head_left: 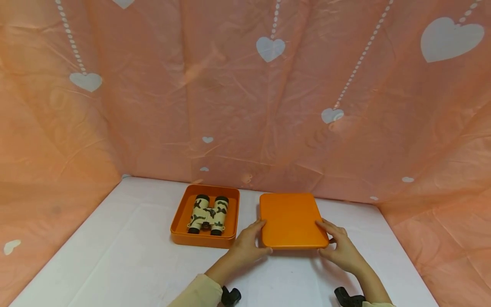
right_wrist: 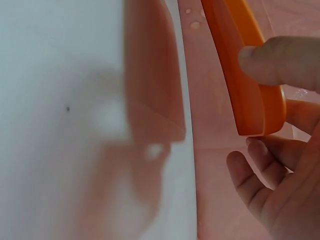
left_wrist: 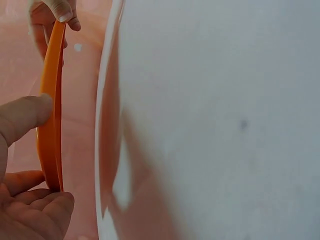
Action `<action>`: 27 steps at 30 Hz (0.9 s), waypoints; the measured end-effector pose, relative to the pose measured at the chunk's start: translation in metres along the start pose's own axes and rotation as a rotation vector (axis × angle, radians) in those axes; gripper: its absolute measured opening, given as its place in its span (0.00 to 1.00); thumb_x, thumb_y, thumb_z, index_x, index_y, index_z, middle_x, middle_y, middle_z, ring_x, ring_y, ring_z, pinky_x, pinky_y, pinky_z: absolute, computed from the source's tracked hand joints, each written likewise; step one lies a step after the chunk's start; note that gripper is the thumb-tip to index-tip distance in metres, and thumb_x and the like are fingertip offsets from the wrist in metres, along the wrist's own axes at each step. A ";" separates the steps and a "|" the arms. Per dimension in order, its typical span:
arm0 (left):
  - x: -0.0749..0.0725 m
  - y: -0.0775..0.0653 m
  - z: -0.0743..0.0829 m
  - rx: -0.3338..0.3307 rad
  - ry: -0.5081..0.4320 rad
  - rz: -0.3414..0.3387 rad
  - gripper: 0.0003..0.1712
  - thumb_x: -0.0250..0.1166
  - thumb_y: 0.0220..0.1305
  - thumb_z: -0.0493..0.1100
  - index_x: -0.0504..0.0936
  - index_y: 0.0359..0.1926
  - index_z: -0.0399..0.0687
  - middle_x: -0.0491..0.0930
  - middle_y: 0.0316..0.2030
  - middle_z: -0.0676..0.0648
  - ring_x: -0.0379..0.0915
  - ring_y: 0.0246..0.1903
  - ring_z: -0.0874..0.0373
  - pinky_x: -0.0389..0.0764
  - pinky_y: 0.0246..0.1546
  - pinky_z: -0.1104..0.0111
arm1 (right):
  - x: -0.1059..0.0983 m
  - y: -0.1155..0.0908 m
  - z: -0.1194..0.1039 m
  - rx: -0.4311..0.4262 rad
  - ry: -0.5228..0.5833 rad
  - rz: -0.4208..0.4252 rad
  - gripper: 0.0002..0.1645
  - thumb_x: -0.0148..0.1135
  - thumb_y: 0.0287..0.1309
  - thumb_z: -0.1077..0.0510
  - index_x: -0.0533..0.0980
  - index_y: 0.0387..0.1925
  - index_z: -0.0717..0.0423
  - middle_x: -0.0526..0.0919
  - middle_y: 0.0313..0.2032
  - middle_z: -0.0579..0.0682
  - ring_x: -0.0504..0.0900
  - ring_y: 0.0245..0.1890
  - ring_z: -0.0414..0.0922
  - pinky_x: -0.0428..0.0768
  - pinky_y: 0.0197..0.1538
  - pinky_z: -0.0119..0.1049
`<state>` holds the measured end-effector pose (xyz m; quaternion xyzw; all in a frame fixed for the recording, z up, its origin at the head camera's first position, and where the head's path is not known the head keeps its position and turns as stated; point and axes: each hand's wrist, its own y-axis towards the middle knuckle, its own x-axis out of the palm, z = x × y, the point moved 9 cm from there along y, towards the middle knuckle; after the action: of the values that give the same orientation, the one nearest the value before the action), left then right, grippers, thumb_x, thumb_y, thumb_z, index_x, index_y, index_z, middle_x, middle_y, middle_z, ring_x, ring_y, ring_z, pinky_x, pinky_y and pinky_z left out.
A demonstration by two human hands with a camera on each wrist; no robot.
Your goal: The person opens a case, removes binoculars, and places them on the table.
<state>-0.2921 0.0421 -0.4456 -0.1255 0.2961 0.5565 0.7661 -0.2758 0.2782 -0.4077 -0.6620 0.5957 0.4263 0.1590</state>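
Both hands hold a flat orange lid (head_left: 293,221) by its opposite sides, raised over the white table with its smooth face up. My left hand (head_left: 245,244) grips the left side near the front corner; its thumb (left_wrist: 30,115) presses the rim in the left wrist view. At the other side, my right hand (head_left: 340,245) pinches the edge, and the right wrist view shows its thumb (right_wrist: 272,60) on the rim and part of the hollow underside. To the left sits an orange box (head_left: 203,241), uncovered, with camouflage-patterned binoculars (head_left: 207,215) lying inside.
The white tablecloth (head_left: 126,243) stretches around the box and under the lid, where shadows of the lid and hands fall. Peach curtains (head_left: 230,85) with white hearts enclose the back and both sides. Black wrist mounts (head_left: 231,296) show below the hands.
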 end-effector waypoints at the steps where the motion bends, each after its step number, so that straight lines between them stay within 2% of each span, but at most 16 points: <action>1: 0.001 0.001 -0.001 -0.008 -0.002 -0.003 0.45 0.75 0.50 0.44 0.66 0.68 0.38 0.65 0.68 0.38 0.62 0.68 0.42 0.64 0.68 0.50 | 0.000 0.000 0.001 0.008 0.000 -0.007 0.42 0.72 0.38 0.67 0.71 0.62 0.62 0.67 0.66 0.65 0.65 0.49 0.44 0.77 0.41 0.29; 11: 0.008 0.004 -0.011 -0.069 -0.021 -0.016 0.46 0.75 0.48 0.43 0.66 0.68 0.39 0.64 0.69 0.38 0.61 0.68 0.42 0.63 0.68 0.50 | 0.010 0.002 0.013 0.057 0.020 -0.060 0.42 0.73 0.39 0.67 0.71 0.61 0.65 0.66 0.65 0.68 0.67 0.54 0.54 0.77 0.42 0.28; 17: 0.010 0.007 -0.018 -0.112 -0.032 -0.010 0.46 0.75 0.47 0.43 0.67 0.68 0.41 0.65 0.69 0.39 0.61 0.68 0.43 0.63 0.68 0.50 | 0.017 0.003 0.021 0.097 0.037 -0.087 0.43 0.74 0.39 0.66 0.71 0.62 0.65 0.66 0.66 0.68 0.67 0.55 0.55 0.77 0.42 0.28; 27: 0.012 0.009 -0.021 -0.122 -0.034 -0.016 0.45 0.76 0.46 0.41 0.67 0.67 0.37 0.67 0.67 0.37 0.63 0.67 0.42 0.64 0.67 0.49 | 0.023 0.005 0.021 0.097 0.080 -0.128 0.44 0.75 0.38 0.67 0.70 0.61 0.67 0.64 0.65 0.73 0.68 0.58 0.64 0.79 0.41 0.29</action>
<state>-0.3049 0.0438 -0.4677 -0.1646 0.2477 0.5694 0.7664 -0.2902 0.2772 -0.4354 -0.7067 0.5779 0.3591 0.1942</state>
